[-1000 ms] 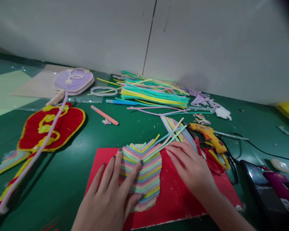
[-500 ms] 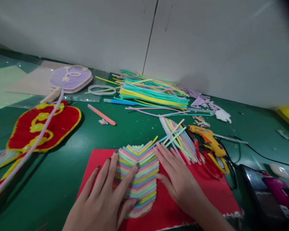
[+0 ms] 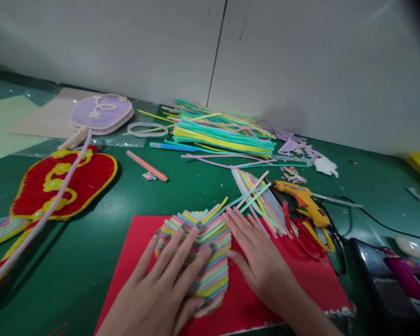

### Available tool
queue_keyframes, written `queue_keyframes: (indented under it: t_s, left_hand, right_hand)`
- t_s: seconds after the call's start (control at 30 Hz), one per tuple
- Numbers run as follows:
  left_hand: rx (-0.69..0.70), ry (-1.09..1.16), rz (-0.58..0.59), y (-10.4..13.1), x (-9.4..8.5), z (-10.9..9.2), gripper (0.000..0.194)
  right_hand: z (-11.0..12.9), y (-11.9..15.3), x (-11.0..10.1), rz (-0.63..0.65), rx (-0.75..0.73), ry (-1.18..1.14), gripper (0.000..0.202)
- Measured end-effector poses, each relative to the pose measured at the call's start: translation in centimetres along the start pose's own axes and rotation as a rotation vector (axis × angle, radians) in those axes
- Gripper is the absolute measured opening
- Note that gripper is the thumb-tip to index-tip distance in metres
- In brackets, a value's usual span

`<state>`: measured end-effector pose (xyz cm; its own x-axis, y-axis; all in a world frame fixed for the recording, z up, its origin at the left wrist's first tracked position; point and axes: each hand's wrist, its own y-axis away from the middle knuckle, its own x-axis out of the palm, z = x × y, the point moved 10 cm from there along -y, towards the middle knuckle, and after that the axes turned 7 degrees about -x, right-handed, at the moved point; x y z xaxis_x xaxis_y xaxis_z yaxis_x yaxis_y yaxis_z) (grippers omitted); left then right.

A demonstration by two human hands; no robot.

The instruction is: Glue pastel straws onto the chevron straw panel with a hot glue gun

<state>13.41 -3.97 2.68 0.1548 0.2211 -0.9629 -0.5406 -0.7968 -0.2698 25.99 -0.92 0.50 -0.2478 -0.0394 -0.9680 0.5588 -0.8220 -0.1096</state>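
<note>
A striped panel of pastel pipe cleaners (image 3: 215, 275), laid in V-shaped rows, lies on a red board (image 3: 124, 254). My left hand (image 3: 157, 280) rests flat over the panel's left half with its fingers spread, hiding part of the rows. On the panel's upper right edge lies my right hand (image 3: 259, 259), fingers stretched out and touching the ends of the top strips. Blue and green pipe cleaners (image 3: 247, 191) stick out past those fingertips. Just beyond, a fan of cut pipe cleaners (image 3: 266, 200) overlaps the board's edge.
A yellow glue gun (image 3: 303, 200) and red-handled pliers (image 3: 287, 221) lie to the right, near a dark phone-like device (image 3: 374, 270). Behind are bundled pipe cleaners (image 3: 224, 137), an orange marker (image 3: 147, 165) and a blue pen (image 3: 171, 147). Red (image 3: 91, 182) and purple (image 3: 87, 114) fans stand left.
My left hand has slid right across the panel, uncovering its upper left edge and covering more of the middle. My right hand has stayed almost in place.
</note>
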Motion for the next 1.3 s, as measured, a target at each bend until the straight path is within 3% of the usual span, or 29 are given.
queue_keyframes:
  t_s: [0.17,0.47,0.7,1.3]
  left_hand:
    - [0.057,-0.041,0.006,0.1,0.4,-0.3,0.053]
    - [0.019,-0.032,0.007,-0.1,0.5,0.0,0.055]
    - [0.022,-0.037,-0.021,-0.1,0.4,0.0,0.055]
    - [0.013,0.001,-0.004,-0.2,0.3,0.1,0.055]
  right_hand:
    - [0.1,0.0,-0.2,-0.013,-0.007,-0.003,0.058]
    - [0.2,0.1,-0.2,-0.006,-0.006,0.014,0.053]
    - [0.7,0.4,-1.9,-0.135,-0.042,0.023,0.051]
    - [1.3,-0.1,-1.4,-0.09,-0.088,0.056,0.044]
